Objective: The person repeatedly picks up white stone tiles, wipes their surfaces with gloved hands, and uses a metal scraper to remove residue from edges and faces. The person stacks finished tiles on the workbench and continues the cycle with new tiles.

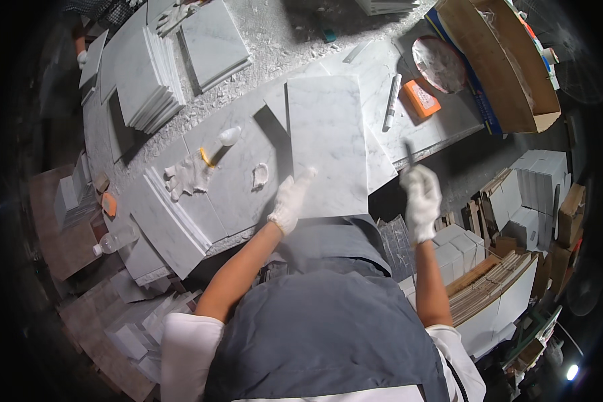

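A rectangular white marble tile (327,144) with faint grey veins lies lengthwise before me, its near end by my apron. My left hand (292,199), in a white knit glove, grips the tile's near left edge, with fingertips showing on its face. To the right of the tile, my gloved right hand (421,197) is closed round a thin, dark, blade-like tool (409,151) that points away from me. The part of it inside the glove is hidden. More marble pieces (382,164) lie under the tile.
Stacked tiles (144,90) stand at the far left, others (171,221) nearer. A crumpled glove (193,179) lies left of my hand. On the right are a marker (392,102), an orange box (422,99), a round dish of white material (439,63) and an open cardboard box (506,60).
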### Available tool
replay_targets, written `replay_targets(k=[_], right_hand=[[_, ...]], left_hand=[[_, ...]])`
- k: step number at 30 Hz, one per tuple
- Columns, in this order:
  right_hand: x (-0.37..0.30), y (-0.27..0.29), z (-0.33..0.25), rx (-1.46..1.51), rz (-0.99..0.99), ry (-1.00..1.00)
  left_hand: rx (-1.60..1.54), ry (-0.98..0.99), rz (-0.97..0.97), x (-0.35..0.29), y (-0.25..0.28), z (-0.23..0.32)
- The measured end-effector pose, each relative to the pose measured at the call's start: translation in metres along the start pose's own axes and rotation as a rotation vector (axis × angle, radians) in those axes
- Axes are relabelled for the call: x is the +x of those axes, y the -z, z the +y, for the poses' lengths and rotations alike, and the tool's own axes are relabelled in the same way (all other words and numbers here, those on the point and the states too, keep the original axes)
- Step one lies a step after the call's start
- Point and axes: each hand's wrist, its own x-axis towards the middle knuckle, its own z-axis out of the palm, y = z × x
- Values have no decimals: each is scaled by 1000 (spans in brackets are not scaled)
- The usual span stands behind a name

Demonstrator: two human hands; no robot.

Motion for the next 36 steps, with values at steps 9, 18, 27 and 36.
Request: replay_targets(k=[9,18,27,36], right_hand=[[200,36,-42,-525,179,284],[224,34,-33,-1064,222,321],[62,-1,-19,23,-334,-535],[12,-82,-5,180,-531,-383]], left_hand=[[-73,-52,152,-15,3,10],[-53,-59,53,-45,1,43],[-164,40,114,-47,-4,51],[-195,-116,-49,-53,3,50]])
